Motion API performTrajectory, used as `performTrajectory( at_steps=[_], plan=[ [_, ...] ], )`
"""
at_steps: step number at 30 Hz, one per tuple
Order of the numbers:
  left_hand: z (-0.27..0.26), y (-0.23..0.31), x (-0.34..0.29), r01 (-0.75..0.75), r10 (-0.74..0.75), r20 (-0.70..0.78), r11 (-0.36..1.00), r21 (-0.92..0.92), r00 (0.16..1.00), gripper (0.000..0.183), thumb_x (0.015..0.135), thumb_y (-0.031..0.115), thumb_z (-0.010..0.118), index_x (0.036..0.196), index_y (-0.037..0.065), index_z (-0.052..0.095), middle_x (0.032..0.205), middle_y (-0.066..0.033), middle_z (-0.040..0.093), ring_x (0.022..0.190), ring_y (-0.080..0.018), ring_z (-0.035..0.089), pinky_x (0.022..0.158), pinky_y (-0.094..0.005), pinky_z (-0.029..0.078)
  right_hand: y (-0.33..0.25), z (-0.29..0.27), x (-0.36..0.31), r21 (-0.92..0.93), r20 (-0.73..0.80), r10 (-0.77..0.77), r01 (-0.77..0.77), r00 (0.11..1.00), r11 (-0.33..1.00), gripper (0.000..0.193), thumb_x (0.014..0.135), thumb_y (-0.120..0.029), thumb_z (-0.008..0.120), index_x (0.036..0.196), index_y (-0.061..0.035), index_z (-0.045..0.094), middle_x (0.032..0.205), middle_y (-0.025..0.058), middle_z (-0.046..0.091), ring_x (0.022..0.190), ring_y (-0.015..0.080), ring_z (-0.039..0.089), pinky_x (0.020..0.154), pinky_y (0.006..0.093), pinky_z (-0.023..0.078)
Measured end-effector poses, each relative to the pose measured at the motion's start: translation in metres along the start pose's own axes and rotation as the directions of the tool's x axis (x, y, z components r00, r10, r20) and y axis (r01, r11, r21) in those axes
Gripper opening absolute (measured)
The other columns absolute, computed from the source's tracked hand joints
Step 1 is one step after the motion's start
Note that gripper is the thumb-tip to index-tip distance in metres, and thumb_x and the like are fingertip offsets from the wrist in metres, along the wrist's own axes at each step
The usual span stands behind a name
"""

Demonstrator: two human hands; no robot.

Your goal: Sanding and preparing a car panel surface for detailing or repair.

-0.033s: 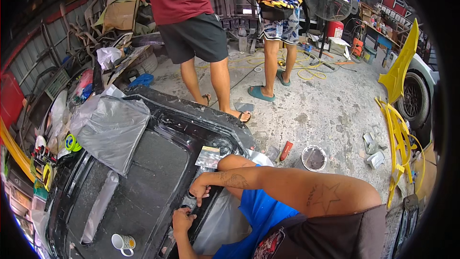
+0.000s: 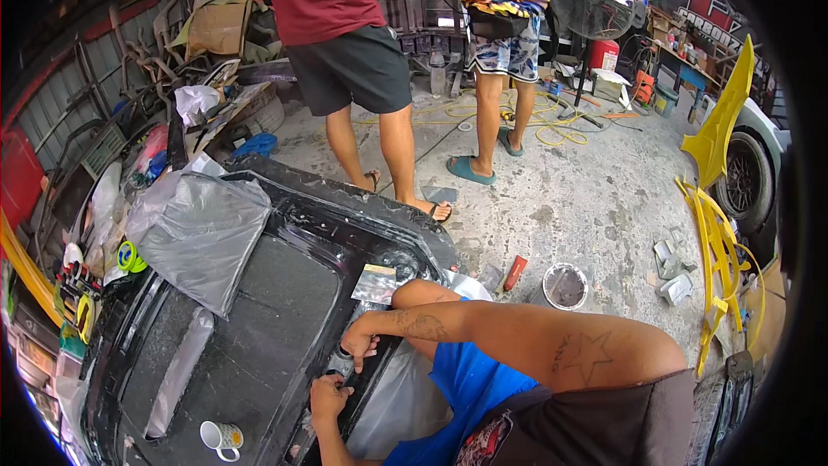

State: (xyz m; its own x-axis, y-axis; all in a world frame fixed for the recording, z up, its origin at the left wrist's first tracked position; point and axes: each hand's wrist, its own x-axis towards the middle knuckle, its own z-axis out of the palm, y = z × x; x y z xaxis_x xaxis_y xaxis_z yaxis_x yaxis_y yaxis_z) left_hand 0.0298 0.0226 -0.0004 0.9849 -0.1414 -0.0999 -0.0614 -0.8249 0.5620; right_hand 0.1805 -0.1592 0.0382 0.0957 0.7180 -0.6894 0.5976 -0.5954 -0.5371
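A large black vehicle panel (image 2: 267,285) lies in front of me, scuffed and dusty. Along its raised right-hand border, my left hand (image 2: 329,399) is closed, with something small and dark at its fingertips that I cannot make out. Just beyond it, my right hand (image 2: 359,341) rests on the same border, fingers curled and one pointing down toward the left hand. What lies beneath the fingers is mostly hidden. A rectangular printed sheet (image 2: 375,283) lies on the border past my right hand. A white patterned mug (image 2: 222,438) stands on the panel to the left of my hands.
Grey plastic sheeting (image 2: 203,229) covers the panel's far left corner. On the concrete floor are a bucket of grey material (image 2: 566,286) and a red tool (image 2: 515,272). Two people stand beyond the panel. Yellow body parts (image 2: 724,121) and a wheel (image 2: 747,174) are at right.
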Motion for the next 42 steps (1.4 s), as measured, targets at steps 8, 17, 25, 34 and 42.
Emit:
performTrajectory(
  at_steps=[8, 17, 25, 34, 42],
  plan=[
    [-0.003, 0.006, 0.001, 0.037, -0.039, 0.037, 0.998, 0.059, 0.999, 0.036, 0.064, 0.015, 0.087, 0.095, 0.001, 0.075, 0.096, -0.0170, 0.073, 0.090, -0.0338, 0.069, 0.083, -0.0399, 0.054, -0.001, 0.000, -0.003, 0.011, -0.015, 0.032, -0.032, 0.999, 0.999, 0.057, 0.081, -0.058, 0.071, 0.063, -0.0042, 0.068, 0.056, 0.0066, 0.056, 0.051, 0.0212, 0.055, 0.051, 0.0358, 0.045],
    [-0.007, 0.012, 0.000, 0.032, -0.033, 0.040, 0.999, 0.040, 0.999, 0.038, 0.063, 0.012, 0.087, 0.097, 0.000, 0.075, 0.096, -0.0189, 0.073, 0.090, -0.0320, 0.071, 0.083, -0.0383, 0.055, 0.001, 0.001, -0.001, 0.017, -0.016, 0.022, -0.022, 1.000, 1.000, 0.055, 0.082, -0.057, 0.071, 0.064, -0.0046, 0.068, 0.056, 0.0058, 0.056, 0.050, 0.0204, 0.055, 0.050, 0.0359, 0.045],
    [-0.007, 0.013, 0.000, 0.063, -0.066, 0.048, 0.996, 0.058, 0.997, 0.037, 0.064, 0.014, 0.087, 0.097, 0.002, 0.075, 0.096, -0.0182, 0.073, 0.092, -0.0323, 0.069, 0.086, -0.0393, 0.053, -0.001, 0.003, -0.001, -0.010, -0.028, 0.001, -0.001, 1.000, 1.000, 0.061, 0.084, -0.057, 0.067, 0.059, -0.0015, 0.067, 0.051, 0.0082, 0.056, 0.047, 0.0215, 0.057, 0.047, 0.0365, 0.047],
    [0.001, -0.002, 0.003, 0.062, -0.064, 0.052, 0.997, 0.055, 0.997, 0.038, 0.064, 0.017, 0.087, 0.097, 0.003, 0.075, 0.095, -0.0169, 0.073, 0.095, -0.0338, 0.066, 0.089, -0.0413, 0.051, 0.002, 0.003, 0.004, -0.005, -0.038, 0.023, -0.023, 0.999, 1.000, 0.060, 0.084, -0.056, 0.068, 0.059, -0.0014, 0.066, 0.050, 0.0077, 0.055, 0.044, 0.0214, 0.055, 0.044, 0.0346, 0.046],
    [0.000, 0.002, 0.004, 0.101, -0.107, 0.085, 0.992, 0.071, 0.991, 0.038, 0.065, 0.018, 0.086, 0.098, 0.002, 0.075, 0.098, -0.0177, 0.072, 0.097, -0.0342, 0.066, 0.089, -0.0412, 0.052, 0.003, 0.002, 0.003, 0.002, -0.022, 0.019, -0.019, 1.000, 1.000, 0.058, 0.083, -0.057, 0.069, 0.061, -0.0028, 0.067, 0.052, 0.0060, 0.054, 0.047, 0.0208, 0.054, 0.047, 0.0354, 0.045]
  ],
)
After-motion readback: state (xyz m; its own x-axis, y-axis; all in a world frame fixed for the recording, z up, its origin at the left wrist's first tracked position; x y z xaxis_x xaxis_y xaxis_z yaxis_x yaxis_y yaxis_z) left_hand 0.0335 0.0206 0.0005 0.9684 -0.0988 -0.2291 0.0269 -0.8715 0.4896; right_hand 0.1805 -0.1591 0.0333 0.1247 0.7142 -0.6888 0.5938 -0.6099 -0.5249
